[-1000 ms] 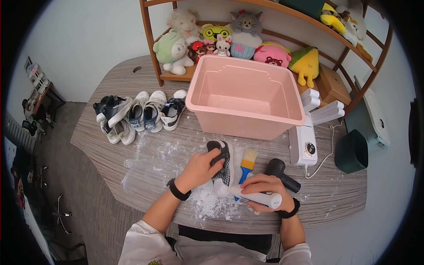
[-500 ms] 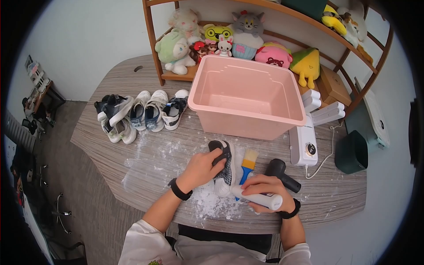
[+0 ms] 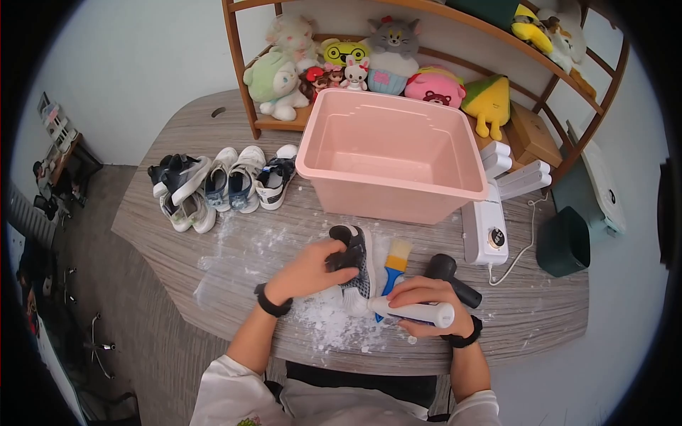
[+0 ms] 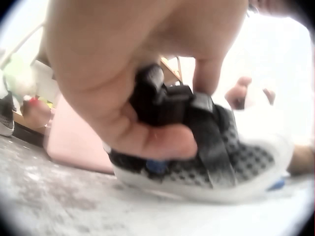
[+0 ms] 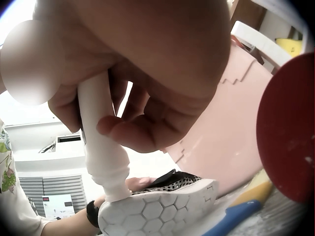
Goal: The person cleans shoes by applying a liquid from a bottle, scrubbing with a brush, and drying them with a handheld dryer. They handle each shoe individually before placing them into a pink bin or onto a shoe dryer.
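Head view: from where I stand, the left hand (image 3: 309,273) pinches a shoe (image 3: 362,286) under it, and the right hand (image 3: 430,290) holds a white bottle (image 3: 419,314) with its tip at the shoe's toe. If the bottle pushes hard, the shoe might slip on the white stuff (image 3: 334,323) between the hands.

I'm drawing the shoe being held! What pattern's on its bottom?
The sole has hexagons, clearest in the right wrist view.
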